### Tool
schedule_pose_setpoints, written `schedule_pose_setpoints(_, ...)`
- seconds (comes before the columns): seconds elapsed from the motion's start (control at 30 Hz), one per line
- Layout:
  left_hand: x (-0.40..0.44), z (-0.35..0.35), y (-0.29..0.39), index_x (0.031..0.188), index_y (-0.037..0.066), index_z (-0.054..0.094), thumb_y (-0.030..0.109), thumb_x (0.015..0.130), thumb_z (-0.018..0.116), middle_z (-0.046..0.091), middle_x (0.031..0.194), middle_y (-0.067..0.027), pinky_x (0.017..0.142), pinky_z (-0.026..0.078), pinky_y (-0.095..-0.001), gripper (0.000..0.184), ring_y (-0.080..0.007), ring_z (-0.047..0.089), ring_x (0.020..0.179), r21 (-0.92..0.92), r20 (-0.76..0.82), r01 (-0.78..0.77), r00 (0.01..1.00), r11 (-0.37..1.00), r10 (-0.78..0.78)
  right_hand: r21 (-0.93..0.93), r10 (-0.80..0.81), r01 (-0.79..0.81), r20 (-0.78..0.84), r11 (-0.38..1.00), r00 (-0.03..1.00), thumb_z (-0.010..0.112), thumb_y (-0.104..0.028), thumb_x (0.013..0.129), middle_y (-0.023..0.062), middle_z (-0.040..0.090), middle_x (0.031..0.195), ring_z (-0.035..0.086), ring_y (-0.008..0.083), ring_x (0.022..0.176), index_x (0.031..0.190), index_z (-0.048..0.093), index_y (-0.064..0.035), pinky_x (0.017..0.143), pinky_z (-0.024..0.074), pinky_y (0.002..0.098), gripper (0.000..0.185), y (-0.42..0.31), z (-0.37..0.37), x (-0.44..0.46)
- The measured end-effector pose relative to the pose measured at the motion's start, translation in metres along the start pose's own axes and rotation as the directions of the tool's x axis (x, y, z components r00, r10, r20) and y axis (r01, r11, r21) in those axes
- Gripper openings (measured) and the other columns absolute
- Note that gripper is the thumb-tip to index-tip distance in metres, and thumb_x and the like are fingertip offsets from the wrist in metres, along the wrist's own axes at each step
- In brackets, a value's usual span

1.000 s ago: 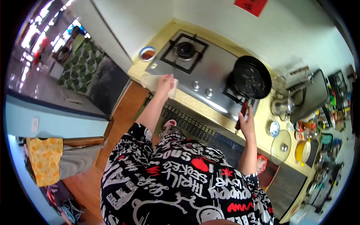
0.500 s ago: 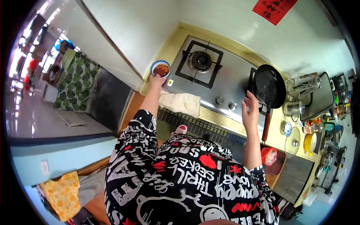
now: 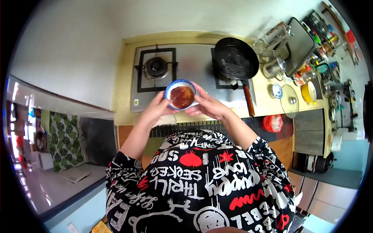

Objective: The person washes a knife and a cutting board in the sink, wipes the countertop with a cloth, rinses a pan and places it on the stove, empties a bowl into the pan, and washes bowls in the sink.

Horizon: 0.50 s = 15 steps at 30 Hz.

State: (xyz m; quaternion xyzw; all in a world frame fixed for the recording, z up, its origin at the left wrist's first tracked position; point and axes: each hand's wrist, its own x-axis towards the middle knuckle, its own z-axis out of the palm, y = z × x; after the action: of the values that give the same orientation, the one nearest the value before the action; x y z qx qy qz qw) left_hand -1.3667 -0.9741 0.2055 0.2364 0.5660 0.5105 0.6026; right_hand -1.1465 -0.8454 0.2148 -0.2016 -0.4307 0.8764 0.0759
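Observation:
A small blue-and-white bowl is held up in front of me, above the front of the gas stove. Inside it lies reddish-brown food, whose kind I cannot make out. My left hand grips the bowl's left side, thumb at the rim. My right hand is closed around the right side, its fingers partly under the bowl. A black frying pan with a wooden handle rests on the right burner, its handle pointing toward me.
The bare left burner has a black pan support. On the right counter stand a metal pot, a small patterned dish, a glass lid and a yellow bowl. A red bag sits below the counter edge.
The bowl has come from the counter at the stove's left to in front of me. My right hand has moved left from near the pan and taken hold of it too. The view has turned.

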Motion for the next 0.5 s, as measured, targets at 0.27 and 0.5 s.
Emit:
schedule_pose_setpoints(0.27,0.094,0.11,-0.018,0.137,0.01,0.045,0.038,0.102,0.046,0.06,0.112,-0.0149,0.073,0.056,-0.0347,0.045,-0.0231,0.068,0.084,0.342,0.168,-0.335,0.941,0.878,0.293,-0.093,-0.237,0.218,-0.344,0.972,0.909,0.048,-0.02,0.096,0.0181,0.041,0.145,0.07,0.0283,0.085,0.156,0.013,-0.0217,0.076,0.0614,0.0374,0.069,-0.058,-0.079,-0.083)
schedule_pose_setpoints(0.5,0.185,0.129,-0.096,0.111,0.011,0.056,0.048,0.092,0.056,0.057,0.101,-0.0177,0.069,0.055,-0.043,0.042,-0.0338,0.065,0.085,0.872,0.475,-0.402,0.831,-0.279,0.288,-0.118,-0.236,0.206,-0.542,0.972,0.807,0.039,-0.022,0.101,0.0233,0.05,0.129,0.07,0.0266,0.085,0.151,0.022,-0.0195,0.074,0.0621,0.0332,0.053,-0.129,-0.164,-0.117)
